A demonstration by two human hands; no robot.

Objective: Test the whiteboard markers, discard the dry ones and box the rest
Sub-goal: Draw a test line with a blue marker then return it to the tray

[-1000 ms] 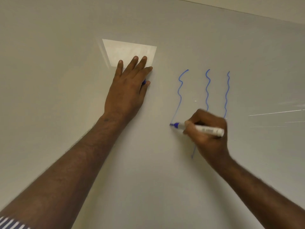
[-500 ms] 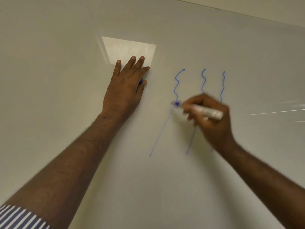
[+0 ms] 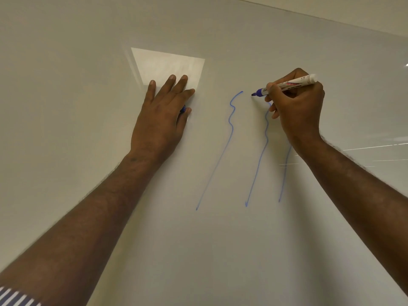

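Observation:
A whiteboard (image 3: 88,107) fills the view. My right hand (image 3: 298,111) grips a white marker (image 3: 287,85) with a blue tip. The tip sits close to the board, just right of the top of the leftmost blue line (image 3: 230,129). A second wavy blue line (image 3: 262,151) and a third (image 3: 284,173) run down the board, their tops partly hidden by my right hand. My left hand (image 3: 161,120) lies flat on the board with straight fingers. Its thumb pinches a blue marker cap (image 3: 182,109) against the hand.
A bright rectangular reflection of a light (image 3: 170,65) shows on the board above my left hand. The board's top edge meets the wall (image 3: 353,9) at upper right. Thin glare streaks (image 3: 375,146) lie at the right.
The leftmost line got drawn down to its lower end. My right hand then carried the marker up to the top of the lines. My left hand stayed flat on the board.

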